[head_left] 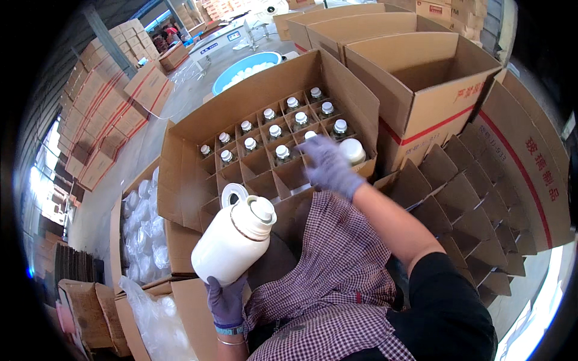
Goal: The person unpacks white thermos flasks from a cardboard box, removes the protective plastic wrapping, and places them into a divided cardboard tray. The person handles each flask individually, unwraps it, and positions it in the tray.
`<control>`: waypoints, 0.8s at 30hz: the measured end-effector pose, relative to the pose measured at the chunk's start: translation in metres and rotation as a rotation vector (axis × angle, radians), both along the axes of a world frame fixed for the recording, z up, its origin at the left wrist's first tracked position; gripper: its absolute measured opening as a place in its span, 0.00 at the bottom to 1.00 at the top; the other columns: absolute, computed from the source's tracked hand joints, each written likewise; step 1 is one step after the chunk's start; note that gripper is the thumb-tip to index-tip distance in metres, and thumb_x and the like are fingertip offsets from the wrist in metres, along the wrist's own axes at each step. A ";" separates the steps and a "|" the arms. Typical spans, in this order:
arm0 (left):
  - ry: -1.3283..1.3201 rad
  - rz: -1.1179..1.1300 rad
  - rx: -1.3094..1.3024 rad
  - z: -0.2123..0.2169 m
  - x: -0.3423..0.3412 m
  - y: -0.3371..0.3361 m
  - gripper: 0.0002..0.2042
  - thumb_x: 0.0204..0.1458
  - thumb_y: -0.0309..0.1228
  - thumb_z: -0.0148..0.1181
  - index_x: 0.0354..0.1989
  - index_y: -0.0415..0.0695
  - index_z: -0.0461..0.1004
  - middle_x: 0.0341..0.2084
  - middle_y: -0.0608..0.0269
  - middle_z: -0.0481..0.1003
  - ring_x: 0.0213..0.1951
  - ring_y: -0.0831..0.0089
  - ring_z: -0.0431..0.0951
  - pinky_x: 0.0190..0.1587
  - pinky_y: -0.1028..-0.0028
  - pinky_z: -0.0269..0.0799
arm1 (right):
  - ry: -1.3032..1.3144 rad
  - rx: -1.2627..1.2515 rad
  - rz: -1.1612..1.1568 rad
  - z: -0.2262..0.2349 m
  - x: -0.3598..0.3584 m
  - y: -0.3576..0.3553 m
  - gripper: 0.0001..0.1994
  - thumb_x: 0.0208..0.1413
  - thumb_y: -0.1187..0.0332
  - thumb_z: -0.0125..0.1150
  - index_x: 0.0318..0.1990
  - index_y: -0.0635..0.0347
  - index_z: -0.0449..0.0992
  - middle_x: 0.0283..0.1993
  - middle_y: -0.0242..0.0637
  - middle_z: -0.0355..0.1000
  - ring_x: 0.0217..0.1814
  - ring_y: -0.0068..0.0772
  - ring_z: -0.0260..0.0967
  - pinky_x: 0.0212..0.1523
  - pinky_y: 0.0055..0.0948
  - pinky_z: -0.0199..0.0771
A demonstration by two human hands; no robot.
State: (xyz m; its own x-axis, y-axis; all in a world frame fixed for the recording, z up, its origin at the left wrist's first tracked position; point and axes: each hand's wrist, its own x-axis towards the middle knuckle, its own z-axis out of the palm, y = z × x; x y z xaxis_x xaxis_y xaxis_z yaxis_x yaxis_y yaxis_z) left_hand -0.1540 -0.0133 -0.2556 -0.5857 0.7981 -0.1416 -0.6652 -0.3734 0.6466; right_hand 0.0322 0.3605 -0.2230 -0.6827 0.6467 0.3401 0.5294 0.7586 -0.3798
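Observation:
My left hand [226, 301], in a grey glove, is closed around the lower part of a white vacuum flask [232, 240]. The flask is tilted, with its stoppered mouth toward the upper right and a ring-shaped handle [234, 195] beside the neck. My right hand [332, 165], also gloved and blurred by motion, hovers over the right part of a divided carton [195, 129]. Its fingers look stretched out near a white bottle cap [310, 135]. A larger white round cup-like lid [352, 150] sits beside that wrist. Clear bottles with white caps [282, 153] stand upright in several compartments.
Open cartons [415, 78] stand at the back right, and cardboard dividers [457, 204] lie at the right. Boxes of plastic-wrapped white items [144, 228] stand at the left. Beyond the carton sits a blue basin [223, 81] of white pieces. Stacked cartons [99, 99] are farther off.

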 end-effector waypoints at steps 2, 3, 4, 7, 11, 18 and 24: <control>0.119 0.066 -0.087 -0.002 -0.009 -0.004 0.35 0.63 0.41 0.59 0.75 0.45 0.50 0.73 0.46 0.53 0.71 0.42 0.57 0.68 0.36 0.59 | -0.412 0.165 -0.289 -0.043 0.027 0.068 0.25 0.49 0.63 0.64 0.58 0.50 0.75 0.57 0.45 0.69 0.61 0.50 0.68 0.59 0.47 0.71; 0.095 0.058 -0.101 -0.005 -0.012 -0.006 0.35 0.64 0.41 0.58 0.75 0.46 0.50 0.73 0.45 0.54 0.70 0.42 0.58 0.67 0.35 0.59 | -0.482 0.085 -0.264 -0.068 0.045 0.090 0.24 0.52 0.64 0.62 0.59 0.47 0.74 0.59 0.47 0.68 0.62 0.53 0.68 0.60 0.51 0.71; 0.095 0.041 -0.107 -0.005 -0.012 -0.004 0.35 0.64 0.42 0.58 0.75 0.46 0.50 0.72 0.45 0.55 0.70 0.42 0.59 0.67 0.36 0.60 | -0.553 0.004 -0.234 -0.081 0.056 0.105 0.23 0.55 0.65 0.59 0.61 0.44 0.74 0.61 0.49 0.66 0.63 0.56 0.67 0.60 0.56 0.71; 0.110 0.033 -0.126 0.002 -0.011 -0.003 0.36 0.64 0.45 0.58 0.75 0.46 0.50 0.71 0.45 0.57 0.69 0.43 0.60 0.67 0.37 0.61 | -0.657 -0.048 -0.235 -0.055 0.052 0.108 0.27 0.53 0.65 0.63 0.64 0.43 0.71 0.65 0.51 0.61 0.63 0.56 0.67 0.62 0.52 0.71; 0.170 0.021 -0.140 0.008 -0.016 -0.002 0.39 0.62 0.49 0.59 0.75 0.44 0.50 0.70 0.46 0.59 0.69 0.43 0.62 0.67 0.40 0.62 | -0.130 -0.025 -0.182 0.021 0.048 0.047 0.36 0.39 0.65 0.76 0.60 0.51 0.68 0.58 0.48 0.63 0.61 0.53 0.67 0.60 0.48 0.73; 0.354 -0.020 -0.181 0.038 -0.008 0.016 0.37 0.60 0.47 0.63 0.72 0.44 0.54 0.64 0.47 0.65 0.62 0.49 0.70 0.60 0.49 0.74 | 0.363 0.151 0.737 0.057 0.030 -0.085 0.35 0.39 0.67 0.76 0.60 0.51 0.72 0.59 0.49 0.64 0.62 0.53 0.67 0.62 0.44 0.73; 1.005 0.230 -0.312 0.050 -0.013 -0.015 0.31 0.59 0.46 0.65 0.62 0.35 0.68 0.45 0.55 0.78 0.46 0.61 0.81 0.48 0.60 0.81 | 0.450 -0.602 0.556 0.020 0.042 -0.120 0.31 0.55 0.56 0.64 0.62 0.64 0.66 0.55 0.52 0.68 0.53 0.50 0.74 0.57 0.43 0.77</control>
State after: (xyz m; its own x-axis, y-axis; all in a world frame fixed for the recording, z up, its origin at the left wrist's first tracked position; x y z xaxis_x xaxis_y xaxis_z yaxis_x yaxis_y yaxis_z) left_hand -0.1674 -0.0280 -0.2054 -0.6786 0.6658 0.3102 0.2895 -0.1457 0.9460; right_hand 0.0743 0.2409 -0.2027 -0.8324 0.4200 0.3616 -0.1429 0.4677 -0.8723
